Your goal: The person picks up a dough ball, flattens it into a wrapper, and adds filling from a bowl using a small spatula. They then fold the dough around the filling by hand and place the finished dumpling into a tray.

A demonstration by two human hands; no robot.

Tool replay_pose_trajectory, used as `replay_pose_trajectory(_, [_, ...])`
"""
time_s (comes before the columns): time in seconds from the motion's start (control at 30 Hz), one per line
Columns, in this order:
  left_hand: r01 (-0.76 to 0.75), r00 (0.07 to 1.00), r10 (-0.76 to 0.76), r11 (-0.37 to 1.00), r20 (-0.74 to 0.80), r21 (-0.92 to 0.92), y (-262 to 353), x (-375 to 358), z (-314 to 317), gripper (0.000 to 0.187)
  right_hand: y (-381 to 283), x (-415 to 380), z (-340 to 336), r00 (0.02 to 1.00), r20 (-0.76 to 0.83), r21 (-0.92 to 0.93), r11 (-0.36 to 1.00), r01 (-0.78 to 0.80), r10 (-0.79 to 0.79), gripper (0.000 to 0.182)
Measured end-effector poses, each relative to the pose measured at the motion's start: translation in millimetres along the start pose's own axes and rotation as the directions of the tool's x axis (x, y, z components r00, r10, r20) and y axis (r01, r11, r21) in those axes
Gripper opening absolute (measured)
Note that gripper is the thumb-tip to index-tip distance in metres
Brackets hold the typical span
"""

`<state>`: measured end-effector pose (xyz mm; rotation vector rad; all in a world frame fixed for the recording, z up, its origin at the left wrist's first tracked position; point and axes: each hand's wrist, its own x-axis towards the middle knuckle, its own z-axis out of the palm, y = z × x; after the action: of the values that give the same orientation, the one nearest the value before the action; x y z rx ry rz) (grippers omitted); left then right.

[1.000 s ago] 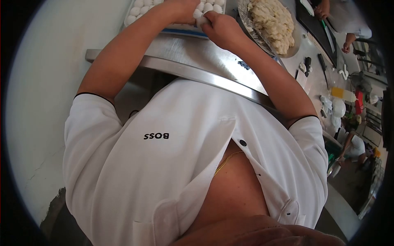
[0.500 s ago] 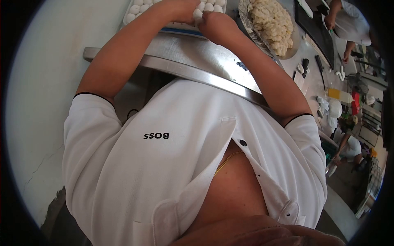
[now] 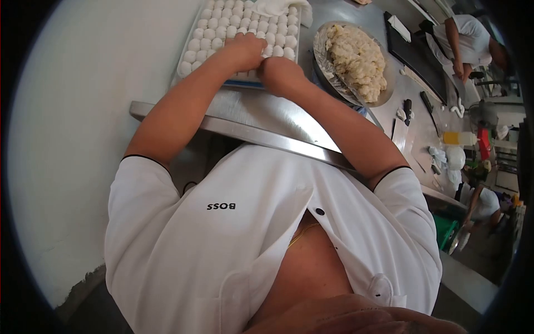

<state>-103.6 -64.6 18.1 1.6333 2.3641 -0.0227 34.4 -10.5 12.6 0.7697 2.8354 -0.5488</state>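
Observation:
My left hand (image 3: 246,51) reaches over the near part of a tray (image 3: 182,68) full of white dough balls (image 3: 216,23) set close together in rows. Its fingers are bent down among the balls. Close beside it, at the tray's near right corner, my right hand (image 3: 280,74) is closed, knuckles up. The two hands almost meet at the fingers. Whatever lies between the fingertips is hidden by the hands. A white cloth (image 3: 276,6) covers some balls at the tray's far side.
Right of the tray stands a metal bowl (image 3: 390,89) heaped with pale, lumpy filling (image 3: 356,61). Farther right are a black tray (image 3: 409,53), a knife (image 3: 408,108) and a bottle of yellow liquid (image 3: 459,138). A co-worker (image 3: 467,42) stands across. The steel table edge (image 3: 250,132) runs before me.
The view has tilted up, so the tray, bowl and hands sit lower and more of the tray shows. Both hands stay together at the tray's near right part.

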Motion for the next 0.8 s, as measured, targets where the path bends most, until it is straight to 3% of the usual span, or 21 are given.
replay_pose_trajectory(0.2, [-0.033,0.997,0.032,0.999,-0.075,-0.019,-5,2,4,0.047,2,-9,0,0.995,-0.1,0.138,0.99,0.0,0.014,0.026])
replay_pose_trajectory(0.3, [-0.052,0.993,0.051,0.999,-0.111,-0.006,-1,-3,-1,0.047,3,-12,-4,0.995,-0.069,0.109,0.992,-0.067,0.075,0.028])
replay_pose_trajectory(0.47, [-0.074,0.984,0.049,0.987,-0.171,-0.141,-9,2,-9,0.051,10,-10,-41,0.996,0.055,-0.019,0.997,0.075,-0.074,0.029])
replay_pose_trajectory(0.53, [-0.086,0.976,0.044,0.977,-0.213,-0.194,-14,2,-16,0.053,36,13,-57,0.995,-0.086,0.036,0.998,0.057,-0.053,0.031])
replay_pose_trajectory(0.6, [-0.06,0.974,-0.007,0.955,-0.225,-0.29,-19,4,-22,0.055,73,48,-65,0.946,-0.301,-0.06,0.993,0.105,-0.118,0.033])
replay_pose_trajectory(0.7, [-0.059,0.97,-0.021,0.947,-0.244,-0.315,-30,10,-20,0.055,106,92,-82,0.922,-0.365,-0.119,0.989,0.091,-0.129,0.035])
replay_pose_trajectory(0.77, [-0.062,0.969,-0.021,0.944,-0.248,-0.323,-32,10,-21,0.055,120,119,-85,0.837,-0.496,-0.298,0.951,0.086,-0.231,0.037])
replay_pose_trajectory(0.8, [-0.067,0.967,-0.019,0.943,-0.254,-0.327,-33,10,-22,0.056,126,133,-85,0.841,-0.489,-0.298,0.95,0.089,-0.232,0.037])
